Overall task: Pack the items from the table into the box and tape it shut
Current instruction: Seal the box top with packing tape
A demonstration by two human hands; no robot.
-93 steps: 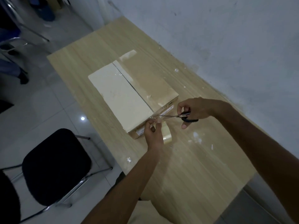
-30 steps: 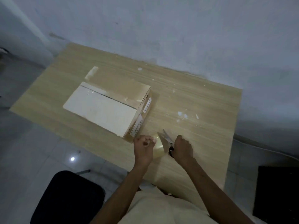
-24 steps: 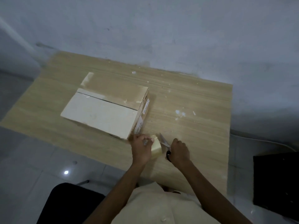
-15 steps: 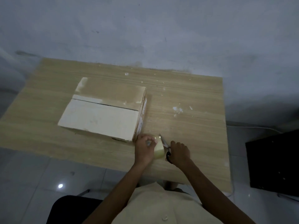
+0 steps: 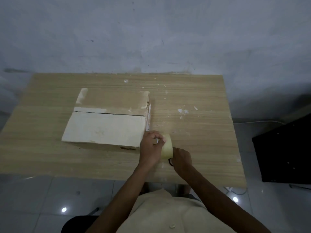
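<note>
Cardboard box (image 5: 104,126) lies with its flaps closed on the left half of our bench (image 5: 202,132). At its near right corner, our left hand (image 5: 150,147) curls its fingers onto the tape roll (image 5: 167,147), which stands on edge. Just beside the roll, our right hand (image 5: 182,158) grips the scissors (image 5: 170,161); we see only a black handle loop. A black boxy object (image 5: 286,148) stands at far right, off the bench.
</note>
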